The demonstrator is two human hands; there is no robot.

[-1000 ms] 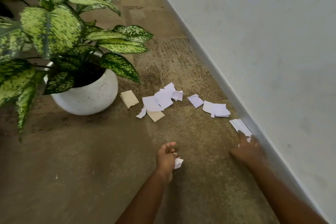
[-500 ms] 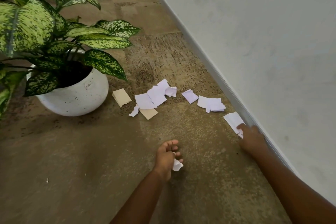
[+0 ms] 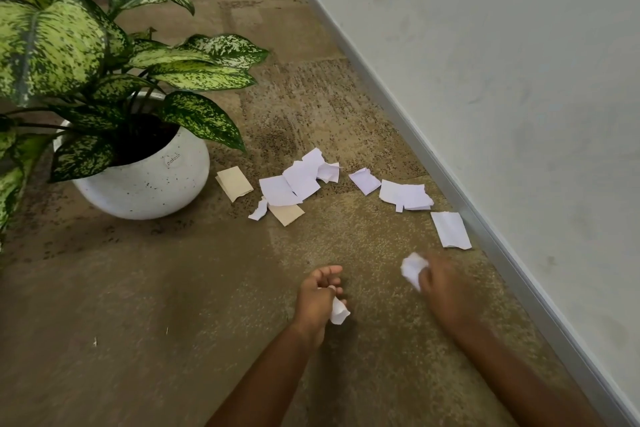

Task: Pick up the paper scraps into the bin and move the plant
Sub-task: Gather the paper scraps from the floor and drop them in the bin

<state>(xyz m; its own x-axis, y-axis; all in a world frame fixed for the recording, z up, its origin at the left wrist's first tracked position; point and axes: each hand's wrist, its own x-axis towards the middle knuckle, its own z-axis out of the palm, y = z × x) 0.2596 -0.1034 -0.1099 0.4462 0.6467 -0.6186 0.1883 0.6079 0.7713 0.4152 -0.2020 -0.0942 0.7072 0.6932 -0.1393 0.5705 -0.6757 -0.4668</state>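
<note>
Right, both forearms come in from the bottom edge, cut off below the elbow. The left hand (image 3: 317,298) is curled round a small white scrap (image 3: 339,313), most of it tucked out of sight in the fist. The right hand (image 3: 446,291) is blurred and its fingers are hard to count, but it grips a crumpled white scrap (image 3: 412,270). Underneath is brown mottled carpet (image 3: 138,322), with darker speckling farther out. Beyond the hands, loose paper lies in a ragged row. A flat white piece (image 3: 450,229) sits just beside the grey skirting (image 3: 512,273), then overlapping white pieces (image 3: 405,196), a bigger white heap (image 3: 294,182) and a tan slip (image 3: 234,183) near the speckled white pot (image 3: 145,184). The plant (image 3: 52,45) spreads green-flecked leaves, clipped by the left and top edges. A pale wall (image 3: 502,80) runs along the right.
</note>
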